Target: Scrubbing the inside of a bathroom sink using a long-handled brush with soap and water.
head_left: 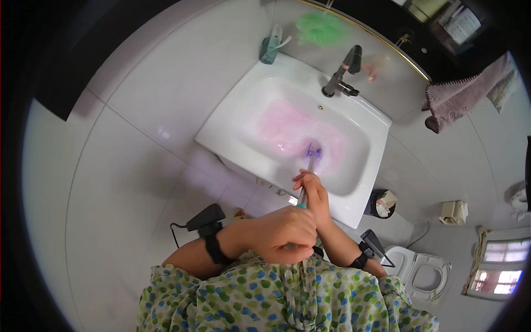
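Both my hands are closed on one thin, long-handled tool (311, 164) with a pale shaft and a bit of teal. Its purple head dips into pink water (282, 124) in the white washbasin (370, 149); what kind of head it is, I cannot make out. My left hand (285, 233) wraps round the upper end, nearest my body. Further down the shaft, close to the basin's front rim, is my right hand (313, 193), fingers bent over it. The tool slants down from my body toward the middle of the basin.
A dark tap (343, 72) rises at the basin's back. A teal bottle (270, 51) stands at its back left corner, near a green mesh puff (321, 27). Pinkish towels (459, 94) hang at right, above a dark bin (381, 203). A toilet (428, 274) is at lower right.
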`<state>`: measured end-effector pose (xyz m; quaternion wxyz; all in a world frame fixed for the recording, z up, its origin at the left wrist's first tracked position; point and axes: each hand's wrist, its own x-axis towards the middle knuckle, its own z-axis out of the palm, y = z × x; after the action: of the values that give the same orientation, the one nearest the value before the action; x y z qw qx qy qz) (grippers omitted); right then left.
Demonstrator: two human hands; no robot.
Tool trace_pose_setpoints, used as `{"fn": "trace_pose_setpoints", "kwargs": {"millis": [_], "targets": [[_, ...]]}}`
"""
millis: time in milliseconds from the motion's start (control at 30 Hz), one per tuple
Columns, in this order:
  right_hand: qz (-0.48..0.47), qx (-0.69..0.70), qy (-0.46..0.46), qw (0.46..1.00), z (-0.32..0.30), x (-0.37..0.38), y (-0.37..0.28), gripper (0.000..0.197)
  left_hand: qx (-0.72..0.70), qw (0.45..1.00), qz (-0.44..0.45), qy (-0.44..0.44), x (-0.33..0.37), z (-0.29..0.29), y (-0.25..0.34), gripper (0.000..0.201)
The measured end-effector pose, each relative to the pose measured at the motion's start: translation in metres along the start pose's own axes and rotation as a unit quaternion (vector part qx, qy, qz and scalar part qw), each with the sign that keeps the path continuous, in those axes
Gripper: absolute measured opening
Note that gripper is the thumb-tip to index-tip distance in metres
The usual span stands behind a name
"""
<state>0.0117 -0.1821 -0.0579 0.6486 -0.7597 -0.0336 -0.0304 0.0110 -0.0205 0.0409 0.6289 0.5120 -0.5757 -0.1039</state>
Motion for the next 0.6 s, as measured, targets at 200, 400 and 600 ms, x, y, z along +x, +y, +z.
{"fn": "trace_pose_setpoints", "kwargs": {"millis": [200, 400, 600], "targets": [[0.112, 0.011, 0.078, 0.991, -0.019, 0.02, 0.03, 0.027, 0.068, 0.998, 0.015, 0.0, 0.012, 0.02, -0.053, 0.023], [0.09, 0.042, -0.014, 0.995, -0.001, -0.008, 0.006, 0.027, -0.001, 1.0, -0.022, -0.02, 0.021, -0.002, 0.016, 0.026], [0.041, 0.047, -0.077, 0.995, 0.005, 0.032, 0.014, 0.025, 0.038, 0.998, -0.04, 0.018, 0.017, -0.001, -0.005, 0.017]]}}
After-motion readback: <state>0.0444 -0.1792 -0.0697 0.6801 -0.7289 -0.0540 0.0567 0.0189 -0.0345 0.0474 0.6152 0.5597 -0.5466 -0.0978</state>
